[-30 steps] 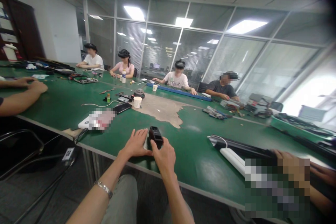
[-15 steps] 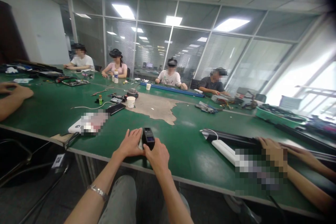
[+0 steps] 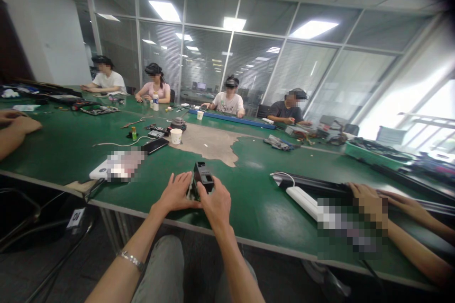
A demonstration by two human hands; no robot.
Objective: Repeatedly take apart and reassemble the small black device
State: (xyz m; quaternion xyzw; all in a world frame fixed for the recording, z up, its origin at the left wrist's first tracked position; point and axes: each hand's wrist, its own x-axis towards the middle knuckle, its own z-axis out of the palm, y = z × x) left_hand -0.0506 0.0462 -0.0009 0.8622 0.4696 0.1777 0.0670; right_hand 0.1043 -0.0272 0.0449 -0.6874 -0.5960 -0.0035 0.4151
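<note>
Near the table's front edge, a black box-shaped plastic device is held between my two hands, with rectangular openings on its upper face. My right hand grips it from the right, thumb along the near side. On the left, my left hand holds against its side, its fingers reaching forward and its thumb towards my right hand. A thin greenish part shows between my left fingers and the black body; I cannot make out its kind. The device's underside is hidden.
On the green table stand a paper cup and a black phone, with a white device to the left. At right, a white power strip lies near another person's hands. Several people sit across the table.
The black device has tilted and risen slightly between my hands, its openings now facing up more. The person opposite has shifted their arms.
</note>
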